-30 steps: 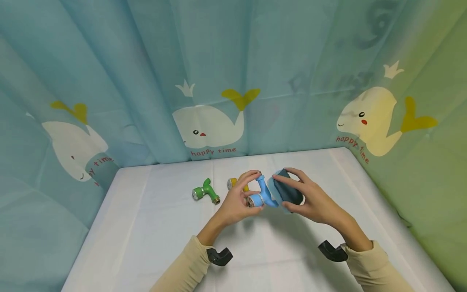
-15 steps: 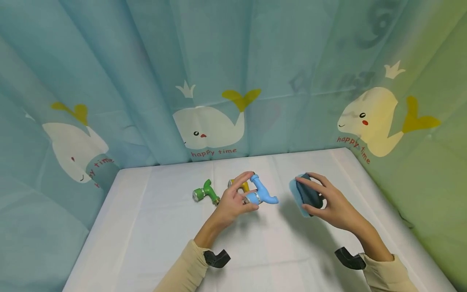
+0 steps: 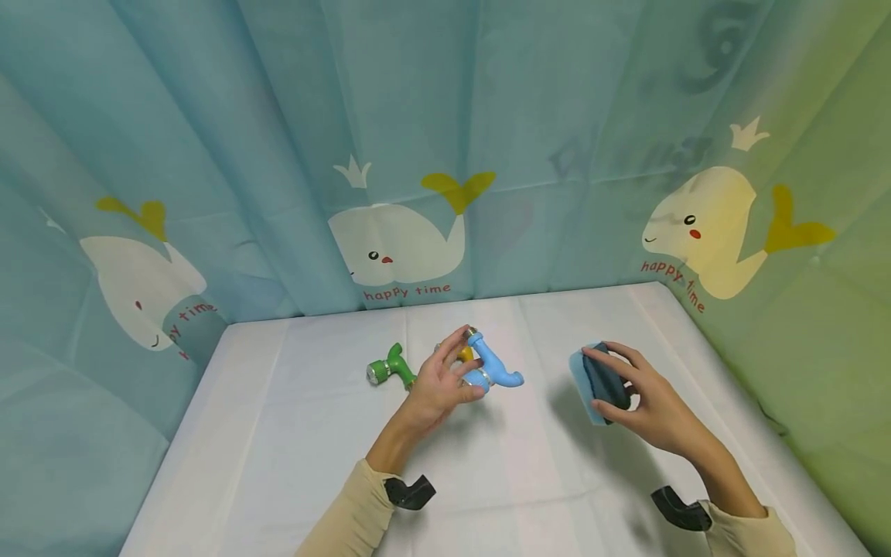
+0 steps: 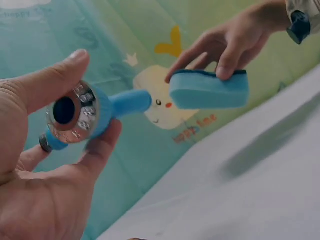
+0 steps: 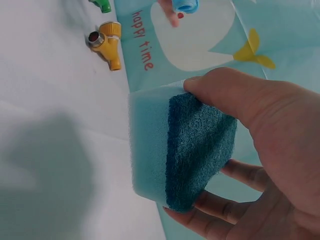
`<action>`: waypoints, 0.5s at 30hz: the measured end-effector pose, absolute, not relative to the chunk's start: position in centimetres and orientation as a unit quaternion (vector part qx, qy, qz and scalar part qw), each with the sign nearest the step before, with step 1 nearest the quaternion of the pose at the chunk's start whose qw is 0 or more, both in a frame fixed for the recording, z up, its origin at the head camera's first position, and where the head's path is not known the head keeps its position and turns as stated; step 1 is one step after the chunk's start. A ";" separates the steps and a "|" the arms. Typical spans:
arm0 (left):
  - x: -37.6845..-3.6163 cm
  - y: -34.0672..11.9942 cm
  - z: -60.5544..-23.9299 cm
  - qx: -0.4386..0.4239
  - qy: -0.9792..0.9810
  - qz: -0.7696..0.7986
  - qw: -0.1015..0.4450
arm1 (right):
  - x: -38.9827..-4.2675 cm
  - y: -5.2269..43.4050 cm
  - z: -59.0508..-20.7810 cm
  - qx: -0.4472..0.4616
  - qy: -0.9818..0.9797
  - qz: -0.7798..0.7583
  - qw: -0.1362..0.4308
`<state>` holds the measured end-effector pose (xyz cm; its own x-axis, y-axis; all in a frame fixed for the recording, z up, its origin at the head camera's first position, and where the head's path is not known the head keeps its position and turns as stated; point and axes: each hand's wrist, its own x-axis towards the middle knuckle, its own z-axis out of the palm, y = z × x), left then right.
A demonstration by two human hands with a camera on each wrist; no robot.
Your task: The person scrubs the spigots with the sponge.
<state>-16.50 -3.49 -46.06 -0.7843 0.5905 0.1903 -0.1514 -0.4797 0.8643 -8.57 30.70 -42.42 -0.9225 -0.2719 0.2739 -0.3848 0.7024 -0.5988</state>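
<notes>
My left hand holds a light-blue faucet above the table, thumb and fingers around its round knob end. In the left wrist view the silver-ringed face of the knob looks toward the camera and the spout points right. Off to the right, my right hand grips a scrub sponge by its edges, thumb on one side and fingers on the other. The sponge has a pale-blue foam layer and a dark-blue scouring layer. Its foam side faces left toward the faucet, with a wide gap between them.
A green faucet lies on the white-covered table, left of my left hand. Behind that hand a yellow faucet is partly hidden in the head view. Blue-green curtains with whale prints stand along the table's back and sides.
My right hand has drawn the sponge away from the faucet, to the right and slightly nearer me. My left hand has shifted a little left and turned the blue faucet slightly.
</notes>
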 end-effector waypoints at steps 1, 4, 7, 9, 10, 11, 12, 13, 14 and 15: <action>-16.4 -3.5 -46.1 0.235 0.452 0.830 0.228 | -8.5 30.7 -42.5 0.176 -0.919 0.343 0.080; -16.2 -3.4 -46.2 0.225 0.435 0.837 0.242 | -8.5 30.5 -42.5 0.174 -0.918 0.348 0.077; -16.0 -3.1 -46.1 0.220 0.432 0.836 0.257 | -8.6 30.3 -42.5 0.177 -0.916 0.351 0.079; -15.8 -2.9 -46.0 0.217 0.439 0.832 0.260 | -8.7 30.1 -42.4 0.181 -0.914 0.355 0.082; -15.8 -2.8 -45.9 0.217 0.440 0.831 0.261 | -8.8 30.0 -42.4 0.183 -0.913 0.357 0.082; -15.7 -2.8 -45.9 0.216 0.442 0.830 0.262 | -8.8 30.0 -42.4 0.184 -0.911 0.359 0.082; -15.6 -2.7 -45.9 0.217 0.443 0.830 0.262 | -8.8 29.9 -42.3 0.186 -0.910 0.361 0.083; -15.6 -2.7 -45.9 0.218 0.443 0.829 0.262 | -8.8 29.8 -42.3 0.187 -0.909 0.362 0.083; -15.6 -2.7 -45.9 0.220 0.441 0.830 0.262 | -8.8 29.8 -42.3 0.188 -0.909 0.364 0.084; -15.6 -2.8 -45.9 0.220 0.438 0.832 0.262 | -8.9 29.7 -42.3 0.190 -0.908 0.365 0.084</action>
<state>-15.56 -2.76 -45.93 -0.7662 0.6279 0.1365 -0.2429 -0.4797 0.8431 -8.87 29.69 -42.27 -0.9141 -0.2830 0.2903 -0.4052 0.6616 -0.6310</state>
